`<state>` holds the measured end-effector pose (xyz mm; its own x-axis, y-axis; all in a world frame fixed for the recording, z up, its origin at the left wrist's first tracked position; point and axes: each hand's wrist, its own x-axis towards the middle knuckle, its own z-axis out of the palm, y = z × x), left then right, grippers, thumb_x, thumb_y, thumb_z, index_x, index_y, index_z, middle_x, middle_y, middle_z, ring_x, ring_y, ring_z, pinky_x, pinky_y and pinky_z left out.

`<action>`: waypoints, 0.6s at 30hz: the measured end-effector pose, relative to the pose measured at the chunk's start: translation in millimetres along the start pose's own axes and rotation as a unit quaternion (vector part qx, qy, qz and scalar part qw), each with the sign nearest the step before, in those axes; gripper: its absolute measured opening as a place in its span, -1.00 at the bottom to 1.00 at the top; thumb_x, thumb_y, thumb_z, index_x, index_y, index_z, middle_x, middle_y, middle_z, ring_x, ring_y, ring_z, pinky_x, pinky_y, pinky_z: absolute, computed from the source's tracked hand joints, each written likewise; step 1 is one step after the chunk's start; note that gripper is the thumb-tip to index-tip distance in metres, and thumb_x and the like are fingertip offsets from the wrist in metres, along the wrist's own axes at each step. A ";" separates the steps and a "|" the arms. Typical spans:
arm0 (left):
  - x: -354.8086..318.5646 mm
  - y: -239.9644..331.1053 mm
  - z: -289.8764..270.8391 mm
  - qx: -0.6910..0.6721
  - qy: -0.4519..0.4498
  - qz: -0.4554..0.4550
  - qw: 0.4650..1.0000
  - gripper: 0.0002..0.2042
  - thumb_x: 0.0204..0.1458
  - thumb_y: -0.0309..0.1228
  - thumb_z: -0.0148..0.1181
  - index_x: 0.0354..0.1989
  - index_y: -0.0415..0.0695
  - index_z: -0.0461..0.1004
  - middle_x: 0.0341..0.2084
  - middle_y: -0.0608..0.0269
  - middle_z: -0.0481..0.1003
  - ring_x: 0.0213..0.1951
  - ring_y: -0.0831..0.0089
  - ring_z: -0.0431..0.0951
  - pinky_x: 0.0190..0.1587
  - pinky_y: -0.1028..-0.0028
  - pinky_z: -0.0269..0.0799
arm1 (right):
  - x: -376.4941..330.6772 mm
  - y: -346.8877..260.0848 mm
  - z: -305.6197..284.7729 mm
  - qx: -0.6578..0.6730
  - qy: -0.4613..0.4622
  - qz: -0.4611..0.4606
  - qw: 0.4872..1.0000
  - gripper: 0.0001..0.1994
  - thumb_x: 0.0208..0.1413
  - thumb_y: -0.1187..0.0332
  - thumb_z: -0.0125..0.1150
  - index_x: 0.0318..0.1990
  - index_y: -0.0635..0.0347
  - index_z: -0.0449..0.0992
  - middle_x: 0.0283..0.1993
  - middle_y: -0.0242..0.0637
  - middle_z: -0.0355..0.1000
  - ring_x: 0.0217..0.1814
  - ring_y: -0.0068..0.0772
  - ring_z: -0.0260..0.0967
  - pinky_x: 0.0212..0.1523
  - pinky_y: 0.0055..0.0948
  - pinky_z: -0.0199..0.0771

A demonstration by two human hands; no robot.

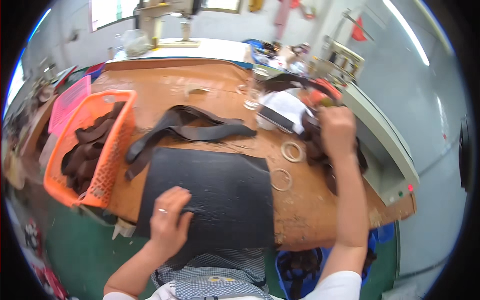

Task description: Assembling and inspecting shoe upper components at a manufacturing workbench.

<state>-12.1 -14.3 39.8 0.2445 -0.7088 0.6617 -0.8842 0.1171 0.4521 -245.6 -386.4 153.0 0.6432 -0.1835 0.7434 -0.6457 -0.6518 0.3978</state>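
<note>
The brown table [310, 220] extended across the front of the person. The black mat [225, 195] lay flat at its near edge, longer axis running left to right. The orange basket [125, 125] stood left of the mat, long axis running from near left to far right. The long grey strips [195, 131] lay just beyond the mat; one end pointed right, the other bent toward the near left. The heap of brown strips [316, 150] lay beyond the mat's right side, long axis running roughly from far left to near right. The right hand [337, 129] was the nearer, positioned at the heap; its fingers were curled closed, and whether they gripped a strip could not be told. The left hand [170, 220], well apart from the heap, was half open over the mat's left part, nothing visible in its grasp. Two pale rings [283, 151] lay between mat and heap.
</note>
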 end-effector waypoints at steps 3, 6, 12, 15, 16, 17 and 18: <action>-26.0 -1.0 16.9 -0.019 -0.038 0.002 0.999 -0.51 -0.16 -0.69 0.30 0.05 -0.25 0.44 0.01 0.01 0.48 0.12 0.01 0.45 0.18 0.17 0.39 | -22.8 92.2 33.7 -0.119 -0.136 0.087 0.980 -0.87 0.18 0.32 0.10 -0.26 0.08 0.56 -0.22 -0.23 0.53 -0.06 -0.13 0.46 0.01 -0.13 0.38; -48.2 -10.6 18.7 -0.008 -0.043 -0.050 0.998 -0.56 -0.15 -0.66 0.31 0.00 -0.26 0.47 0.01 0.02 0.46 0.13 0.04 0.43 0.18 0.19 0.39 | -77.2 153.2 57.9 -0.205 -0.353 0.138 0.902 -0.74 0.20 0.36 0.00 -0.07 -0.01 0.61 -0.08 -0.27 0.51 0.13 -0.17 0.39 0.17 -0.04 0.26; -8.9 -73.0 6.0 0.061 -0.038 -0.077 0.994 -0.69 -0.08 -0.61 0.28 -0.11 -0.22 0.45 -0.04 0.01 0.43 0.09 0.00 0.42 0.13 0.19 0.38 | -67.2 24.8 33.1 0.040 -0.101 0.093 0.990 -0.78 0.05 0.56 0.11 -0.12 0.25 0.50 -0.15 -0.07 0.39 -0.01 -0.03 0.34 0.05 -0.11 0.32; 49.5 -135.9 40.6 0.091 -0.005 -0.040 0.995 -0.70 -0.11 -0.64 0.24 -0.13 -0.24 0.44 -0.08 0.01 0.44 0.05 0.02 0.42 0.12 0.20 0.37 | -91.3 -84.3 25.5 0.300 -0.151 0.072 0.939 -0.88 0.06 0.62 0.08 -0.29 0.28 0.54 -0.31 -0.08 0.43 -0.20 0.00 0.40 -0.16 -0.15 0.40; 68.4 -156.0 53.9 0.107 -0.004 -0.038 0.994 -0.69 -0.12 -0.65 0.22 -0.13 -0.24 0.45 -0.09 0.01 0.44 0.05 0.03 0.42 0.13 0.22 0.37 | -100.6 -130.2 20.3 0.366 -0.146 0.034 0.919 -0.90 0.06 0.60 0.12 -0.32 0.29 0.56 -0.28 -0.04 0.47 -0.19 -0.02 0.43 -0.21 -0.17 0.43; 80.1 -177.5 62.4 0.111 -0.002 -0.039 0.993 -0.69 -0.12 -0.65 0.22 -0.13 -0.24 0.45 -0.09 0.01 0.44 0.05 0.03 0.42 0.13 0.22 0.37 | -98.3 -173.6 -5.6 0.433 -0.176 0.009 0.884 -0.92 0.06 0.55 0.19 -0.30 0.30 0.58 -0.27 -0.02 0.49 -0.16 -0.04 0.46 -0.21 -0.19 0.48; 93.8 -196.2 74.6 0.156 -0.025 -0.017 0.987 -0.70 -0.11 -0.61 0.22 -0.13 -0.22 0.47 -0.09 0.04 0.46 0.05 0.05 0.42 0.16 0.20 0.35 | -100.9 -207.4 -26.3 0.480 -0.195 0.006 0.855 -0.89 0.04 0.51 0.24 -0.26 0.27 0.59 -0.23 -0.03 0.49 -0.14 -0.03 0.47 -0.14 -0.19 0.52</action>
<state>154.7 -155.7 -31.4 0.2625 -0.7433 0.6153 -0.9575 -0.1217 0.2615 -187.4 -213.4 9.7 0.8482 -0.3042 0.4337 -0.1389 -0.9177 -0.3721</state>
